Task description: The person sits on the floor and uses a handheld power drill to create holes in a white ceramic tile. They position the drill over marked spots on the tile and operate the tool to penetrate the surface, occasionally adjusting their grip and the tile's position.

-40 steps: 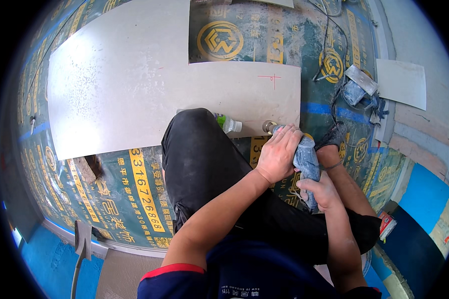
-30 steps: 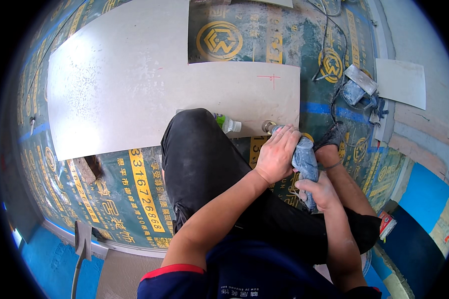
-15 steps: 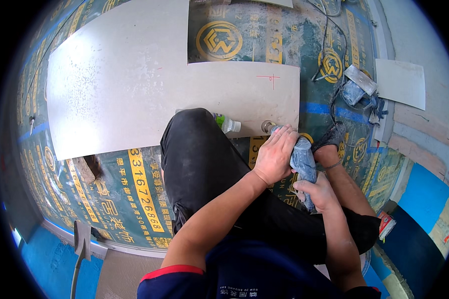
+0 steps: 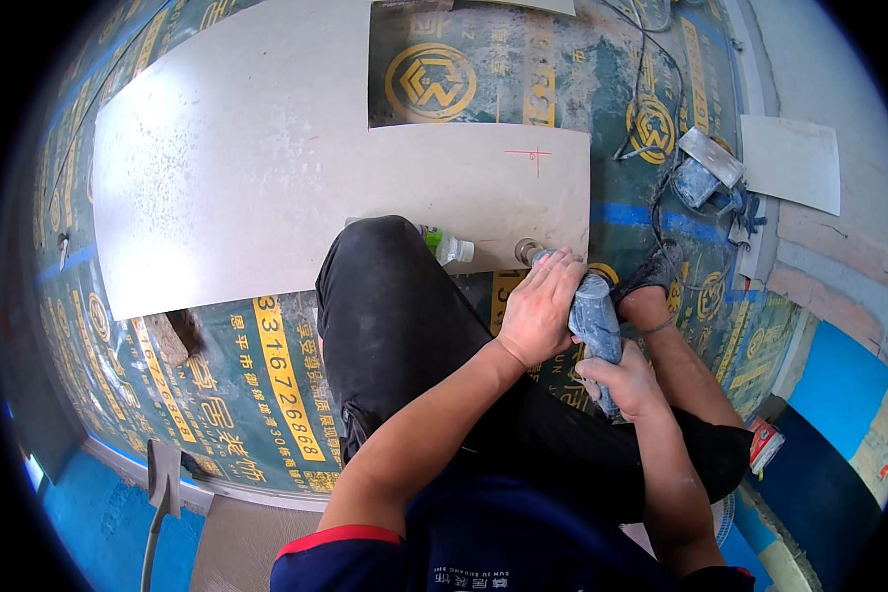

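Both hands are on a dusty blue-grey tool [image 4: 595, 321]: the left hand [image 4: 543, 314] wraps its front part, its fingers grasping near the head, while the right hand [image 4: 627, 381] grips the rear, its fingers closed around the body and the thumb laid along it. The tool is in front of the person, near the lower right corner of a large pale tile [image 4: 227, 158], and its round bit [image 4: 529, 251] is over that corner; whether bit and tile touch cannot be told. A red cross [image 4: 535, 153] is marked on the tile farther up. A clear bottle [image 4: 451, 247] with a green label lies on its side on the tile, partly hidden by the raised left knee [image 4: 375, 261], its cap toward the bit. The tile rests on green and yellow floor sheeting [image 4: 266, 395]. To the right, beyond the shod foot [image 4: 653, 271], a second blue tool [image 4: 695, 184] lies beside a dark cord [image 4: 677, 89], with a smaller pale tile [image 4: 791, 164] near it.
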Tool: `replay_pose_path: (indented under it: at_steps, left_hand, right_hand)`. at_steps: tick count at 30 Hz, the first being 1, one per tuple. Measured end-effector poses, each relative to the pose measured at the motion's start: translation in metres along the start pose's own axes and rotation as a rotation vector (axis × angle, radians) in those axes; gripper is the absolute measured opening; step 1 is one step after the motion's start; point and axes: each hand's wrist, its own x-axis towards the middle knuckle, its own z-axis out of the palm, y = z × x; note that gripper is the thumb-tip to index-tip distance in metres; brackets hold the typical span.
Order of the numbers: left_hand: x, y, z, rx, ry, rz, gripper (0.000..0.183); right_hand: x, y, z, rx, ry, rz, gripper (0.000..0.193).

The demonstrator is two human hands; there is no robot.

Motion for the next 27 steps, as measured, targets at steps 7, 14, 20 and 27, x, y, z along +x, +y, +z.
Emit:
replay_pose_path:
  at_steps: [7, 14, 20, 27]
  left_hand:
    - [0.0, -0.0018, 0.0029, 0.016, 0.043, 0.021, 0.082]
    - [-0.0014, -0.0022, 0.0029, 0.028, 0.053, 0.018, 0.082]
    - [-0.0035, -0.0032, 0.0035, 0.025, 0.064, 0.003, 0.084]
    - [-0.0035, -0.0033, 0.0035, 0.026, 0.073, 0.002, 0.083]
  right_hand:
    - [0.0, 0.0004, 0.0007, -0.024, 0.008, -0.009, 0.028]
    - [0.0006, 0.0017, -0.0002, -0.061, 0.003, -0.016, 0.028]
    - [0.0011, 0.0005, 0.0001, -0.087, -0.008, -0.023, 0.025]
    - [0.0006, -0.0014, 0.0, -0.124, 0.0, -0.01, 0.025]
